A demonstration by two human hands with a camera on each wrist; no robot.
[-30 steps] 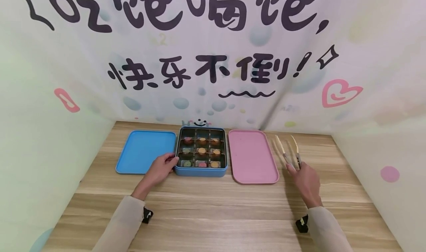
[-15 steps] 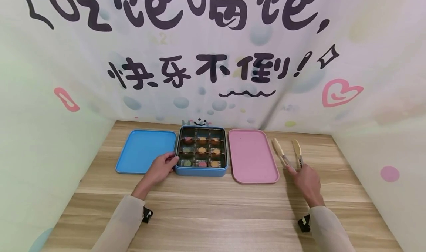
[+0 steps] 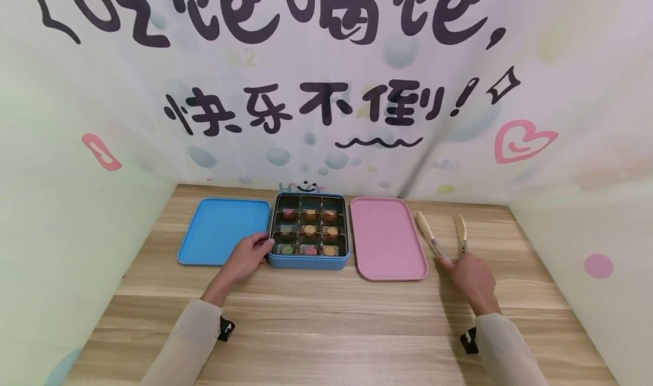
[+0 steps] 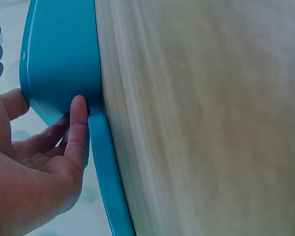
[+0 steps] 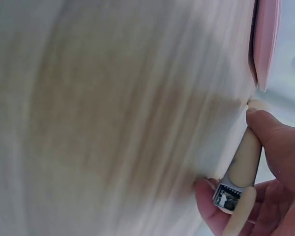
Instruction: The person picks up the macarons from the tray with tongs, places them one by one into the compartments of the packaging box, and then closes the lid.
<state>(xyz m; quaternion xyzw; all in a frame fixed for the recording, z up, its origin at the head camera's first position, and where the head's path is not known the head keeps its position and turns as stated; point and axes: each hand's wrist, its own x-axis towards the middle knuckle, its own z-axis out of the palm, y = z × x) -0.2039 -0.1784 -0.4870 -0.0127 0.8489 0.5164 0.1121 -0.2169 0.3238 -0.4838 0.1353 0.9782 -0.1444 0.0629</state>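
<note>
A blue square box (image 3: 308,263) with a dark divided insert stands at the middle back, holding several small round cookies (image 3: 308,230) in its compartments. My left hand (image 3: 248,255) grips the box's left side near the front corner; in the left wrist view the thumb touches the rim and the fingers lie against the wall. On the right, my right hand (image 3: 471,275) holds a pair of tongs (image 3: 428,230) low over the table. Their cream-coloured tips point away from me and stand spread apart, with nothing between them. The handle (image 5: 246,157) shows between thumb and fingers in the right wrist view.
A blue lid-like tray (image 3: 219,227) lies left of the box, partly behind the left hand. A pink tray (image 3: 388,238) lies between the box and the tongs. The wooden table (image 3: 326,329) meets printed fabric walls (image 3: 326,165) at the back and sides.
The tongs' tips have spread wider and sunk lower, and my right hand has shifted slightly to the right. My left hand and the box have stayed put.
</note>
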